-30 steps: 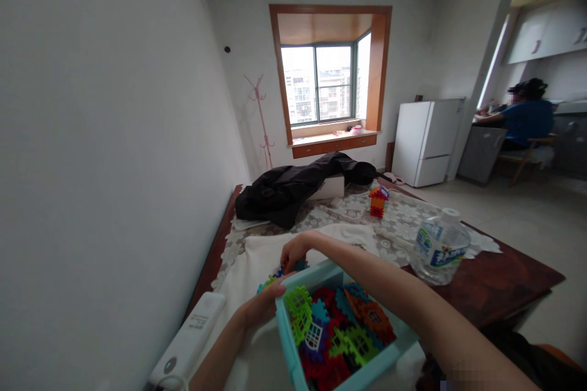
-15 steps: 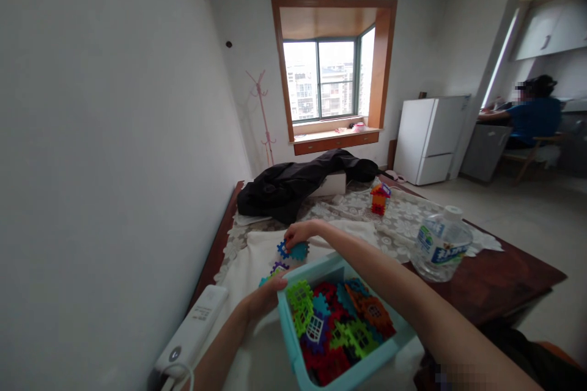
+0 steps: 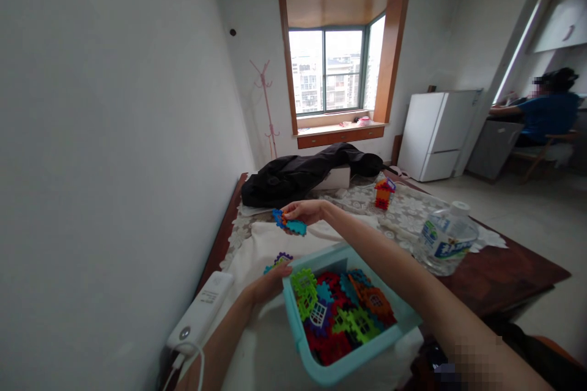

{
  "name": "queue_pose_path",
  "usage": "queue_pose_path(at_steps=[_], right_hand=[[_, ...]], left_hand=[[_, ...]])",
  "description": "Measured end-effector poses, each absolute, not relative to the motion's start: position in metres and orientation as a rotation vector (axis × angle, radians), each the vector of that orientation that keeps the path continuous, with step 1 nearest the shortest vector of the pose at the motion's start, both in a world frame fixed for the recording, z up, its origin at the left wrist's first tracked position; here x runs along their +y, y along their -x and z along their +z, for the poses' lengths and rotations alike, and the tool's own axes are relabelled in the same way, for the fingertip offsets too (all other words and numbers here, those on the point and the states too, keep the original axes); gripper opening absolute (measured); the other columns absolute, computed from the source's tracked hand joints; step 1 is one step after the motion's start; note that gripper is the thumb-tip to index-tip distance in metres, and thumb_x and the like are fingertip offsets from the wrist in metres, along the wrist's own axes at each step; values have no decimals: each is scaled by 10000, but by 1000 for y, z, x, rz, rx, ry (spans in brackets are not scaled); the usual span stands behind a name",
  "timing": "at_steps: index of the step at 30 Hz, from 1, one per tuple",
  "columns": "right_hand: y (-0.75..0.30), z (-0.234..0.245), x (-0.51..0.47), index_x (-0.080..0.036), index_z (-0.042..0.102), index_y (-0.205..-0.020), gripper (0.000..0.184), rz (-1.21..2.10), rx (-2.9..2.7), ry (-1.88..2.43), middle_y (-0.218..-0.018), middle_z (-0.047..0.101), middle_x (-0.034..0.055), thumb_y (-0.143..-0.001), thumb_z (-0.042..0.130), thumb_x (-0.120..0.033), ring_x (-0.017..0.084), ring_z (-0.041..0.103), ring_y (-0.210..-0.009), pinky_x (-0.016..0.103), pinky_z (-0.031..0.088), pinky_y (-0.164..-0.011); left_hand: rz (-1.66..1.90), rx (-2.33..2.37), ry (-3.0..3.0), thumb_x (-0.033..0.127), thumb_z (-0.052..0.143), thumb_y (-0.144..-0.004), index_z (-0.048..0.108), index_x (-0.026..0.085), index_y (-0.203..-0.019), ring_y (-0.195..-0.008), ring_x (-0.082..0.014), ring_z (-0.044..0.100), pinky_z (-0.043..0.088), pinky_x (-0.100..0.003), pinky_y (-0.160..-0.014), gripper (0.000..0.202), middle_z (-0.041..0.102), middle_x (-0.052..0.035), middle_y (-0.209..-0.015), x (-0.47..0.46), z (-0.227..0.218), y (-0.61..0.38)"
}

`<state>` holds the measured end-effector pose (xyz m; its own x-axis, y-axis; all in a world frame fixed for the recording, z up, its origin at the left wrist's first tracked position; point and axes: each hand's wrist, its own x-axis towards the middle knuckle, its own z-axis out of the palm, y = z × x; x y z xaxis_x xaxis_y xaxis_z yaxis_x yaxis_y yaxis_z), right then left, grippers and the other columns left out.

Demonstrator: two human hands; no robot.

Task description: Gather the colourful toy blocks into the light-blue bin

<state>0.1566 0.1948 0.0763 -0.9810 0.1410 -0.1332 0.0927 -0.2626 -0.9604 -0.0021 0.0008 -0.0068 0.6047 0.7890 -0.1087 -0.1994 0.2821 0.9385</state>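
Observation:
My right hand [image 3: 308, 212] is raised over the white cloth, its fingers closed on a few flat gear-edged plastic building pieces [image 3: 296, 228], blue and teal with a bit of orange. A light teal plastic bin [image 3: 308, 357] sits in front of me, tilted in view. Inside lie many similar pieces [image 3: 362, 324] in red, green, orange, blue and purple, some with window grids. My left hand [image 3: 273, 278] is closed at the bin's left back corner, thumb by the rim. Just behind its fingers show purple, green and teal pieces [image 3: 282, 258]; whether the hand touches them is unclear.
A small built house of pieces [image 3: 383, 194] stands on the lace tablecloth. To the right is a large clear plastic bottle [image 3: 447, 238]. Black fabric [image 3: 312, 174] lies across the far end. A white power strip [image 3: 202, 308] is by the left wall. A person in blue [image 3: 548, 110] sits far right.
My right hand has lifted the blue and teal pieces up off the cloth, and orange now shows among them. The left hand stays at the bin's corner. The view has shifted slightly.

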Motion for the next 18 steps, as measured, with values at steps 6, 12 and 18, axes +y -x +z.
queue_pose_path(at_steps=[6,12,18], right_hand=[[-156,119,175,-44,755,-1054,653,2615,-2437,21,-884,791,99,-629,1024,-460,218,778,-798,270,618,-763],[-146,98,171,-68,774,-891,668,2288,-2420,169,-824,760,108,-763,840,-721,201,743,-741,327,609,-778],[-114,37,167,-157,768,-1271,429,1108,-2888,433,-1102,791,94,-867,820,-294,178,717,-887,230,535,-748]], left_hand=[[776,686,-1030,567,821,-780,750,136,-1247,-1182,-357,713,465,-468,-1119,640,808,-150,-1147,9,-26,7],[810,740,-1023,512,764,-854,777,196,-1162,-1191,-334,690,488,-468,-1078,442,803,-99,-1112,9,-31,5],[777,706,-1035,573,784,-804,788,97,-1112,-1066,-355,748,521,-459,-1030,567,817,-163,-1015,2,-21,4]])
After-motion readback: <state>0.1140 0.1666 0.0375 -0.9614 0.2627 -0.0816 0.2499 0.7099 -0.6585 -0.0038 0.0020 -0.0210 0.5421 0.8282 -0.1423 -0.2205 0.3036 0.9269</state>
